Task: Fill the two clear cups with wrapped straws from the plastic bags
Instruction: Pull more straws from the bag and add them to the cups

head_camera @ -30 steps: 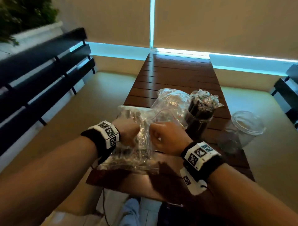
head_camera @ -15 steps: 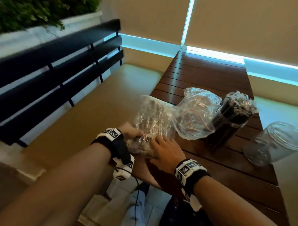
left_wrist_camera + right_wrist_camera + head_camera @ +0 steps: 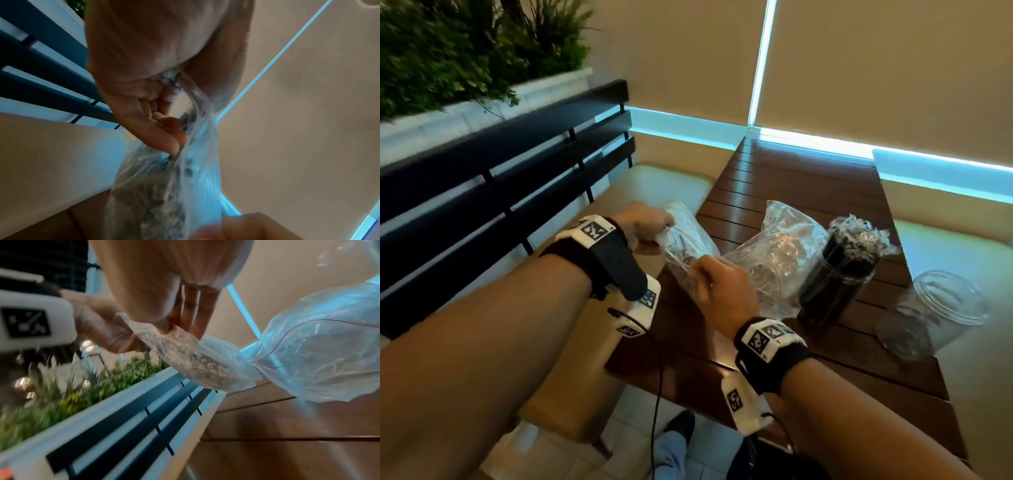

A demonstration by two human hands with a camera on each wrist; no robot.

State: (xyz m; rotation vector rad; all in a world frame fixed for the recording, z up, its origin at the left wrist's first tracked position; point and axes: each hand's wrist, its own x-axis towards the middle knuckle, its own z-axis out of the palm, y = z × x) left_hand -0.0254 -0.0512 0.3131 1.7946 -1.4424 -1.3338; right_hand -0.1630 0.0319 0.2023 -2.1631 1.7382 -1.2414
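- Clear plastic bag of wrapped straws sits near the middle of the head view, held up by both hands at the near left corner of the brown slatted table.
- Left hand has its fingers curled and is pinching one end of that bag; the left wrist view shows the film bunched between thumb and fingers.
- Right hand pinches the bag's other end. In the right wrist view the thumb presses the plastic against the fingers, which look pretty straight.
- So the two hands are close together, both clamped on the same bag, one at each end.
- Second bag, crumpled and with a red zip line, lies on the table just right of the held one. Can't tell what's inside it.
- Right of that stands a clear cup packed with dark wrapped straws, wrapper ends sticking out the top.
- Other clear cup is further right, near the table's right edge, and looks tilted. Contents are too blurry to call.
- Dark slatted bench back runs along the left of the frame, with green plants in the upper left.
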